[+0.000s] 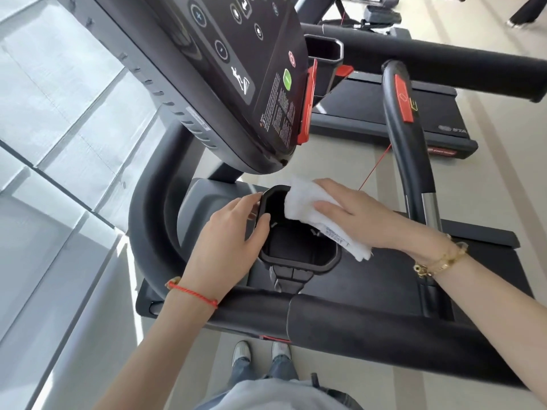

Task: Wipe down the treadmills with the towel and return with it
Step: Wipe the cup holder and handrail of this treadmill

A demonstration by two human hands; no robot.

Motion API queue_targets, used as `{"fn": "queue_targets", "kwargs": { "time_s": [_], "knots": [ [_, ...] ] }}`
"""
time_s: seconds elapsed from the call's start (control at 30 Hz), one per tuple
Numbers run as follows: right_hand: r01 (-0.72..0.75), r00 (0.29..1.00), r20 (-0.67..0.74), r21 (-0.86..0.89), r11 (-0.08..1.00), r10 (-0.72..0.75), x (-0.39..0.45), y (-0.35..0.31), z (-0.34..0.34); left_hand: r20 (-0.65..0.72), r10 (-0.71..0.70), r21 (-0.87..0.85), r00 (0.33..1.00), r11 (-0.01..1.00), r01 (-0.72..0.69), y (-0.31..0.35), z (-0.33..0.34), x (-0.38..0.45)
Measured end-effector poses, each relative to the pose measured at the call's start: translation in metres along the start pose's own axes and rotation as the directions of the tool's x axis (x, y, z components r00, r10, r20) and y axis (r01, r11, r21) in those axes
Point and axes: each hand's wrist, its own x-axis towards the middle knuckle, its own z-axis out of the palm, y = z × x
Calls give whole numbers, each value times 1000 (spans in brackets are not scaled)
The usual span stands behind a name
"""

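A black treadmill stands in front of me, its console tilted above a black cup holder. A white towel lies folded over the holder's right rim. My right hand presses flat on the towel with fingers straight. My left hand rests on the holder's left rim, its fingertips curled over the edge.
A second treadmill stands beyond, with a padded handrail and a curved bar carrying a red stop clip. A red safety cord hangs near my right hand. Windows run along the left. A person's legs show far right.
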Motion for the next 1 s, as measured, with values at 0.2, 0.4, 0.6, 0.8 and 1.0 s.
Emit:
{"fn": "queue_targets", "kwargs": {
  "time_s": [0.2, 0.4, 0.6, 0.8, 1.0],
  "knots": [
    [116, 992, 69, -225, 967, -103, 20, -10, 0, -5, -3, -21, 1000, 1000, 3, 0, 1, 2],
    [140, 987, -19, -355, 924, -157, 30, -16, 14, -9, 7, -17, 1000, 1000, -7, -2, 1, 2],
    [79, 997, -1, -152, 985, -80, -10, 9, 2, -9, 2, -32, 1000, 999, -2, -3, 1, 2],
    [210, 978, 66, -387, 898, -200, 43, -22, 12, -25, 26, -15, 999, 1000, -27, -3, 1, 2],
    [97, 994, -36, -88, 991, -101, 7, 4, 8, -12, 30, -16, 999, 999, -30, -3, 1, 2]
  ]
}}
